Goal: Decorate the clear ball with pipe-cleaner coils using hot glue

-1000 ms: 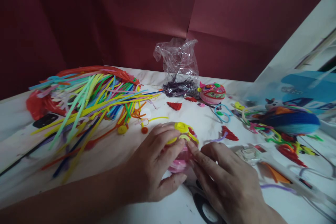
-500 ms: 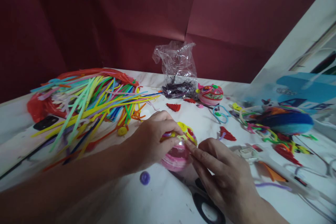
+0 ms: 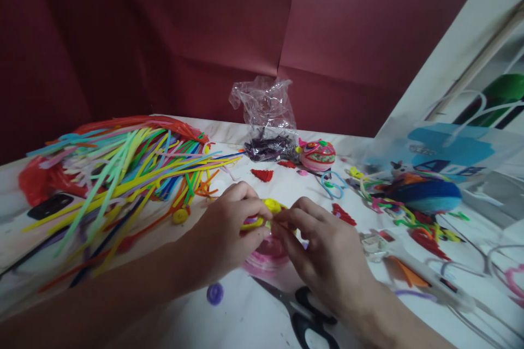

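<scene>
Table [image 3: 254,316]: scissors [image 3: 305,311] near hands, pipe cleaners [image 3: 123,174] left.

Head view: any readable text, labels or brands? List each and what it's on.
No text here can be read.
Blue and white bag: dark print, too blurred to read.
Phone, clear plastic bag, scissors: no lettering visible.
Left hand and right hand on the pink ball: no lettering visible.

Dim, underexposed scene, soft motion blur throughout, wide-angle stretching at edges, brighter right side
</scene>
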The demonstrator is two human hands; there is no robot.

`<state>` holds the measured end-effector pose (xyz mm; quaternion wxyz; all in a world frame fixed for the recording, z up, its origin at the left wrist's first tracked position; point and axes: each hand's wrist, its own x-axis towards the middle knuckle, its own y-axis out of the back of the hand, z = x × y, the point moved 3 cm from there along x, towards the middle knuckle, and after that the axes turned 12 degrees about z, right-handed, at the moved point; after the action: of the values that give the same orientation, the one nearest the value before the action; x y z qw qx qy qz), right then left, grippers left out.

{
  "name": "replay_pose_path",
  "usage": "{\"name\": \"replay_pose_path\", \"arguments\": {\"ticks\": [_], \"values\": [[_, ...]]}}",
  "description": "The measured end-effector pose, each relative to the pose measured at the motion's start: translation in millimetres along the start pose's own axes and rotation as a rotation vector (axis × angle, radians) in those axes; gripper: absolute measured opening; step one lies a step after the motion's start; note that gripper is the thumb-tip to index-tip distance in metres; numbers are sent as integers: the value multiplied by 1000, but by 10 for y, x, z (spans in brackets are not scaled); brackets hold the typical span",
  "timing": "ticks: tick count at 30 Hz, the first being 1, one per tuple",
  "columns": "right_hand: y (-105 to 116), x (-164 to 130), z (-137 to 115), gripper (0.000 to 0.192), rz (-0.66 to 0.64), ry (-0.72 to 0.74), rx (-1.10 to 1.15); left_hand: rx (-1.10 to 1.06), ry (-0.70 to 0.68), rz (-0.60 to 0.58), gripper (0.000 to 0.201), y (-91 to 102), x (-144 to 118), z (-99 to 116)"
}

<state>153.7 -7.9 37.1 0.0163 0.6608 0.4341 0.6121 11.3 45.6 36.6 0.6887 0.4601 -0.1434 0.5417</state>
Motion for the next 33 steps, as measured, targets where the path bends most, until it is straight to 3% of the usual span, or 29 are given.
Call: {"name": "replay_pose_path", "arguments": {"ticks": [3,6,10,14,21,30,33], "values": [[-10,23,-9,20,-71,-73,31,0,-14,25,17,6,-36,9],[-21,38,6,17,-144,-238,123,31,-6,29,17,26,-52,33],[-32,57,3,19,-222,-447,251,84,61,-30,12,45,-64,73],[-11,98,-31,24,-233,-577,375,18,140,1,6,68,-77,87],[21,125,-64,27,-225,-599,525,-64,190,10,11,114,-60,126],[76,112,-111,15,-162,-358,402,-74,199,-38,14,115,-83,194],[99,115,-138,14,-137,-295,399,-95,260,-61,12,127,-79,219]]}}
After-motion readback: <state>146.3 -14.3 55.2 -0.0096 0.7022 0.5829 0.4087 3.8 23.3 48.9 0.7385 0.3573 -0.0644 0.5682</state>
